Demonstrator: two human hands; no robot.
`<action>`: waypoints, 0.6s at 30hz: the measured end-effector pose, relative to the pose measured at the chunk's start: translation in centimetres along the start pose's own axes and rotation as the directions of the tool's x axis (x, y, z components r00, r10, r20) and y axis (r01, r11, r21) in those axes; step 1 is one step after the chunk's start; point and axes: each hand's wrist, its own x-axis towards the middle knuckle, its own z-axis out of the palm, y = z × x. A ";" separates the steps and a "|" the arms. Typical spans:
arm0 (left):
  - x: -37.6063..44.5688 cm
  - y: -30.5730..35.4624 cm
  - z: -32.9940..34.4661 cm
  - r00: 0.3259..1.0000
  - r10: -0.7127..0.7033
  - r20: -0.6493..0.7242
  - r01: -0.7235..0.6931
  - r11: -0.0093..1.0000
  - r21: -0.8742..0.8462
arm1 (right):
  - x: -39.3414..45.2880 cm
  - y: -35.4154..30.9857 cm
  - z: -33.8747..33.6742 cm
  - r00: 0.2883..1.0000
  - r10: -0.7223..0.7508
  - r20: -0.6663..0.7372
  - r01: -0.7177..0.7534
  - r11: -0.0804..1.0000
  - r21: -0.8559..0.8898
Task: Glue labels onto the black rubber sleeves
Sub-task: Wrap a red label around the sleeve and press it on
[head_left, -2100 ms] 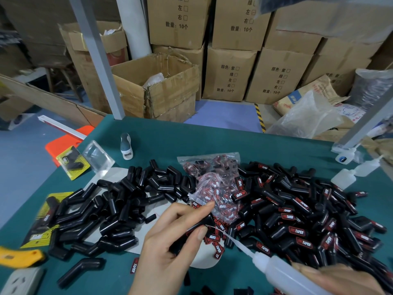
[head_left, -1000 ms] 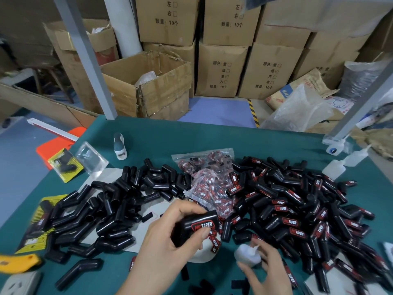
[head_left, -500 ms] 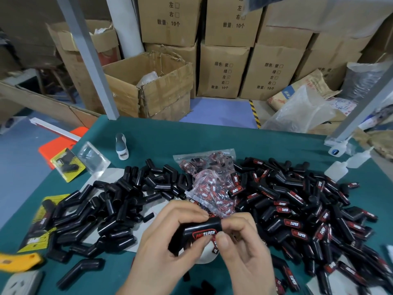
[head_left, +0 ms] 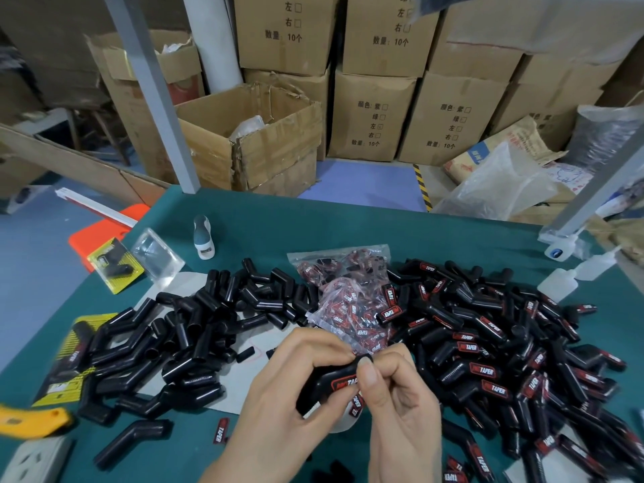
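Fingers of both hands clamp one sleeve [head_left: 329,381] near centre above the tabletop [head_left: 313,235]: left hand [head_left: 278,406] wraps its left end, right hand [head_left: 400,395] thumb presses the label [head_left: 345,382]. Long axis rises left-to-right. I'd drop it right, labelled pile [head_left: 505,360] is nearer.

Rubber sleeves [head_left: 195,346]: black, smooth, faintly glossy. Labels [head_left: 219,431]: red-and-black, slight sheen. Label bag [head_left: 348,301]: clear, crinkled plastic film. Table cover [head_left: 313,231]: teal, matt, cloth-like. Glue bottles [head_left: 557,282]: translucent white plastic. Boxes [head_left: 369,116]: brown matt cardboard, edges torn and rough. Post [head_left: 153,92]: grey, smooth, metal-looking.
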 end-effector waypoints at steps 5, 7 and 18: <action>-0.2 0.0 0.1 1.000 -0.004 -0.006 0.003 0.999 -0.032 | -0.1 0.1 0.0 1.000 0.004 -0.001 -0.004 1.000 -0.001; -0.2 0.1 0.2 1.000 0.006 -0.011 -0.006 1.000 -0.027 | -0.1 0.1 0.0 1.000 0.000 -0.007 0.000 1.000 0.007; -0.3 -0.2 0.5 0.991 0.124 -0.042 -0.123 0.992 0.022 | -0.2 -0.2 0.1 1.000 -0.001 -0.010 0.001 1.000 0.018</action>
